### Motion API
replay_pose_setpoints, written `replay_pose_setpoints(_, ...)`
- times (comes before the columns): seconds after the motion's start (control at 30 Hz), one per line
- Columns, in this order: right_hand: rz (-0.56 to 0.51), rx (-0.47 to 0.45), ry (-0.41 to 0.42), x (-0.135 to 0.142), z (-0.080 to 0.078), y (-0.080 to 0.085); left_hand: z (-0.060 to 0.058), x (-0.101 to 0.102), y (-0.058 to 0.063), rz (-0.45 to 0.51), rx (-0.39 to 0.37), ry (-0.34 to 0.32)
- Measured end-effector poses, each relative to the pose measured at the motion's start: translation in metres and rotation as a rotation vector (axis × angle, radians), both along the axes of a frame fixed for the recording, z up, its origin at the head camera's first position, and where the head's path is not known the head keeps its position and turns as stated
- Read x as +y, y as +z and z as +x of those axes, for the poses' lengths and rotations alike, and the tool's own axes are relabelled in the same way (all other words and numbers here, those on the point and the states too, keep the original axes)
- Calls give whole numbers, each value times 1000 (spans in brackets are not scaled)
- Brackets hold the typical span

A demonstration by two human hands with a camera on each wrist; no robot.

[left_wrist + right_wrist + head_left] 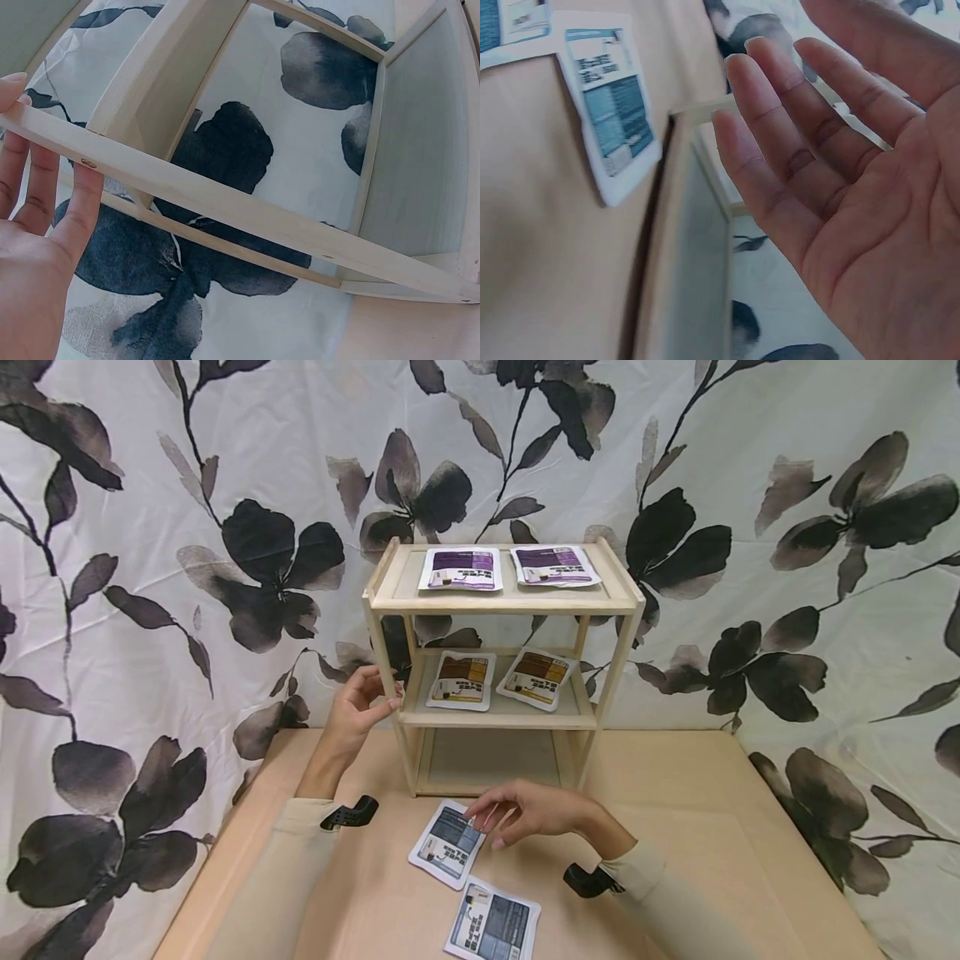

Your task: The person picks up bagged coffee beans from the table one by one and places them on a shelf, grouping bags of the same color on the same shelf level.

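Note:
My left hand grips the front left post of a small three-tier wooden shelf, at the height of the middle tier. In the left wrist view, the thumb lies on one side of that post and the fingers on the other. My right hand hovers just in front of the shelf's base, fingers loosely bent, with nothing in the palm. Below its fingertips a white-and-blue packet lies tilted on the table. A second blue packet lies nearer to me, close to the first one's lower corner.
Two purple packets lie side by side on the top tier. The middle tier bears two brown-and-yellow packets, the right one turned askew. Behind the table hangs a floral cloth.

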State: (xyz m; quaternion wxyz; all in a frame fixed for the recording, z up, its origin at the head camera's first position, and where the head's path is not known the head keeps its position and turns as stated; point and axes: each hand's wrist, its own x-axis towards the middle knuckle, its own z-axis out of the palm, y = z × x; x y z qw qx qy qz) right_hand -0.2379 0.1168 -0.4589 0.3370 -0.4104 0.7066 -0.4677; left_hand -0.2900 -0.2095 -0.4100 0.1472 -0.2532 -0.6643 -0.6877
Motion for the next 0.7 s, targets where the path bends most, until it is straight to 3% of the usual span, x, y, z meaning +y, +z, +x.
replay_pose_setpoints(0.17, 17, -24, -4, -2, 5, -15, 1, 1, 0, -4, -4, 7)
replay_pose_setpoints(0.43, -2, -33, 60, -4, 12, -34, 1, 0, -1, -8, -7, 10)
replay_pose_setpoints(0.7, 32, -51, 38, -3, 20, -49, 2, 1, 2, -6, -16, 12)
